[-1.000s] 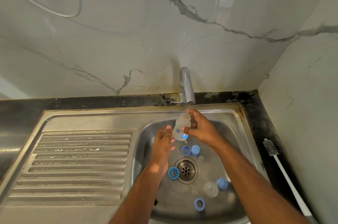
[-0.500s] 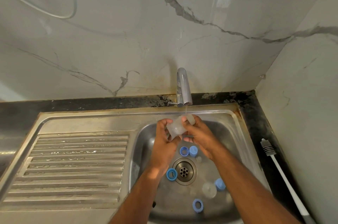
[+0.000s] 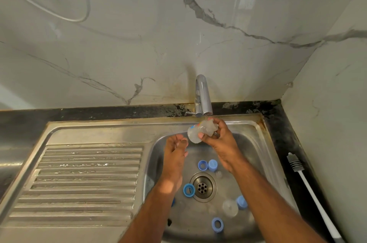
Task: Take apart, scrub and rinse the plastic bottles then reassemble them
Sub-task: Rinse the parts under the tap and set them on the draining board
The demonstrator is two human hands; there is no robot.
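The marble wall (image 3: 139,44) fills the upper half, with the black counter edge (image 3: 99,112) below it. The steel sink (image 3: 258,143) spans the lower half, its ribbed drainboard (image 3: 83,183) at 9 o'clock from the drain (image 3: 203,187). At 12 o'clock from the drain stands the chrome tap (image 3: 202,95), a thin stream falling from its spout.

The right hand (image 3: 218,139) grips the clear plastic bottle (image 3: 195,132) directly under the spout, thumb and fingers curled round it, the bottle lying tilted with one end toward 9 o'clock. Half a second ago both hands clasped the bottle; now the left hand (image 3: 175,151) has let go and sits just below-left of it, fingers loosely bunched and holding nothing, apart from the bottle.

On the counter at 3 o'clock lies the white bottle brush (image 3: 313,195), bristles toward the wall.

In the basin the loose parts lie where they were: two blue caps (image 3: 207,165) side by side at 12 o'clock from the drain, a blue ring (image 3: 188,190) touching the drain rim at 9 o'clock, a clear dome cover (image 3: 230,208) with a blue piece (image 3: 241,202) beside it at 4 o'clock, and another blue ring (image 3: 217,225) at 6 o'clock.
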